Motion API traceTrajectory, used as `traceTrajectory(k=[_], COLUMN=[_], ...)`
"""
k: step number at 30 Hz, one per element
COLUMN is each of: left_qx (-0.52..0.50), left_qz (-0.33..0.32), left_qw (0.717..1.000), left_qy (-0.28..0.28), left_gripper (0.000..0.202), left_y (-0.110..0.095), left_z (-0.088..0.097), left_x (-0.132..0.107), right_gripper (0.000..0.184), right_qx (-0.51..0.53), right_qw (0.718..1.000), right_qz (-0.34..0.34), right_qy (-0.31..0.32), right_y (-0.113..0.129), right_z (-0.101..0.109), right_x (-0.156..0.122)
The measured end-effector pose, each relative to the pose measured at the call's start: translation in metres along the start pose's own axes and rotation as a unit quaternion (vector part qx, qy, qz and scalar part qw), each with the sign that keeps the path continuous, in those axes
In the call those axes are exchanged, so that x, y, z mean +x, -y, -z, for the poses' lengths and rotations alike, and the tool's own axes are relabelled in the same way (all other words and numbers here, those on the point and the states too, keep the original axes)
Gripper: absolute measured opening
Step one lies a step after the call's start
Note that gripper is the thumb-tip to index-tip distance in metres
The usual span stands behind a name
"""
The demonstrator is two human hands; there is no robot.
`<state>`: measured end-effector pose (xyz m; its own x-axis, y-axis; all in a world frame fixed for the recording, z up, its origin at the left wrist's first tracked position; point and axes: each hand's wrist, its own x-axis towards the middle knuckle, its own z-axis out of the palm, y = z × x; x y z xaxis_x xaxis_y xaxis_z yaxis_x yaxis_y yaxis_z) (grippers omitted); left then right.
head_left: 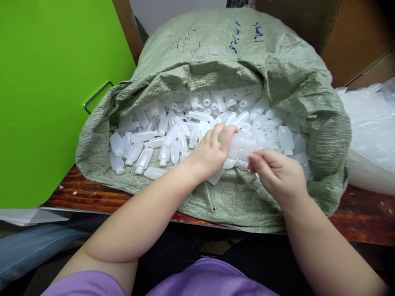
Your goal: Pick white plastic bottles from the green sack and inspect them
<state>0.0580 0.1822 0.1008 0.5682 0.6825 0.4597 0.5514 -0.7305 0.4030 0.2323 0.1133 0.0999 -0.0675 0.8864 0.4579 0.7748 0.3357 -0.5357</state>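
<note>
A green woven sack lies on its side with its mouth toward me. Inside it are many small translucent white plastic bottles, piled up to the folded rim. My left hand is closed round a translucent plastic bottle at the front of the pile. My right hand is just to the right, its fingers pinched together by the lower right end of that bottle. Whatever sits between the right fingertips, if anything, is too small or hidden to name.
A bright green panel with a metal handle stands at the left. Under the sack is a reddish-brown wooden table. On the right lies a clear plastic bag of whitish pieces, with cardboard boxes behind it.
</note>
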Motion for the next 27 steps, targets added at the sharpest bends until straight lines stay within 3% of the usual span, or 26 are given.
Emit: traceTrajectory(k=[5,7,9,22,27], left_qx=[0.008,0.010,0.010,-0.024,0.005], left_qz=[0.005,0.008,0.008,-0.019,-0.069], left_qw=[1.000,1.000,1.000,0.999,0.995], left_qy=[-0.012,-0.009,-0.008,-0.020,-0.068], left_gripper=[0.027,0.027,0.027,0.029,0.022], left_y=[-0.002,-0.003,-0.003,0.000,0.001], left_z=[-0.001,-0.001,-0.001,0.000,-0.003], left_x=[0.000,0.000,0.000,0.000,-0.002], right_gripper=[0.033,0.021,0.027,0.016,0.015], right_qx=[0.024,0.009,-0.003,-0.019,0.052], right_qw=[0.999,1.000,1.000,0.995,0.998], right_qz=[0.013,0.005,0.001,0.091,0.001], right_qy=[-0.027,-0.017,-0.004,-0.040,-0.031], right_y=[-0.001,-0.001,-0.001,0.009,0.016], right_z=[-0.001,0.000,0.001,0.001,-0.003], right_x=[-0.001,-0.002,-0.002,0.000,-0.001])
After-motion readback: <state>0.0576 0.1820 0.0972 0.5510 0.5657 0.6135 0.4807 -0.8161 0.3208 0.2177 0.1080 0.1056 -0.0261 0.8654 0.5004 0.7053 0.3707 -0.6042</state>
